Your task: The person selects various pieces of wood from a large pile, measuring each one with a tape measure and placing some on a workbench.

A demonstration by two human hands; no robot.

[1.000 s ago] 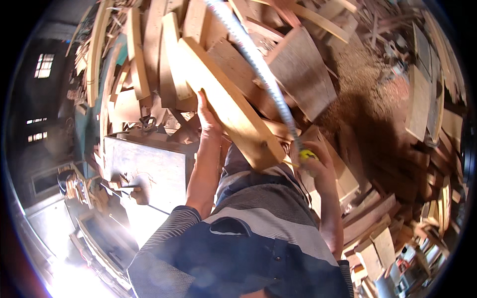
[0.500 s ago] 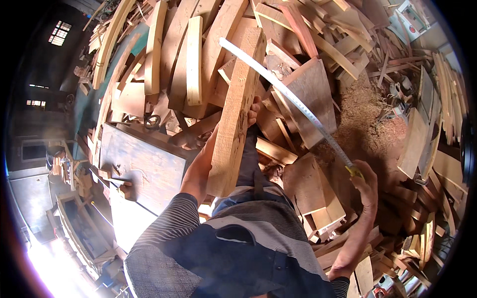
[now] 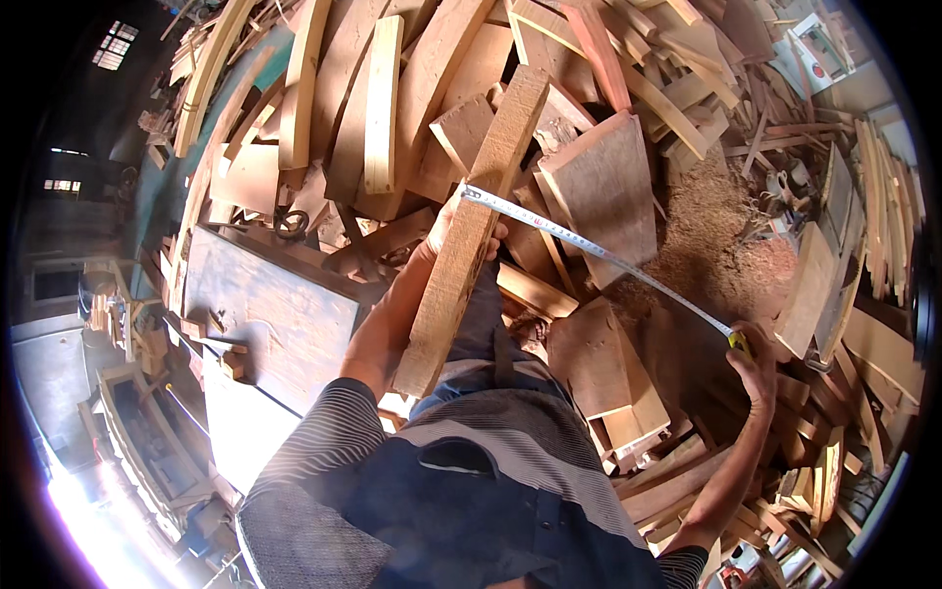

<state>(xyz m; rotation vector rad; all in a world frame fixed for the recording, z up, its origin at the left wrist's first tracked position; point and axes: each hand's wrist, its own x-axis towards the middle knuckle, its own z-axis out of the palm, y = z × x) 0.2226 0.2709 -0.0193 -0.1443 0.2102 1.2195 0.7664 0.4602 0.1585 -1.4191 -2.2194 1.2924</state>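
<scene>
My left hand (image 3: pixel 447 224) is closed around a rough wooden block (image 3: pixel 461 257), a thick squared length held on a slant in front of my body. Its fingertips show at the block's right edge. Across the block's upper part lies the white blade (image 3: pixel 589 245) of a tape measure, its end at the block's left edge near my left thumb. The blade runs down to the right, to the yellow tape case (image 3: pixel 740 342). Out to the right, my right hand (image 3: pixel 754 371) is closed on that case.
Long planks (image 3: pixel 383 103) lie piled ahead. A dark-topped board or box (image 3: pixel 270 304) stands at the left. Sawdust (image 3: pixel 711 231) is heaped at the right, near a broad board (image 3: pixel 603 196). Wood offcuts (image 3: pixel 599 363) lie close to my legs.
The tape's blade has come down from above the block onto it, its end now by my left thumb. My right hand has moved a little to the right with the case.
</scene>
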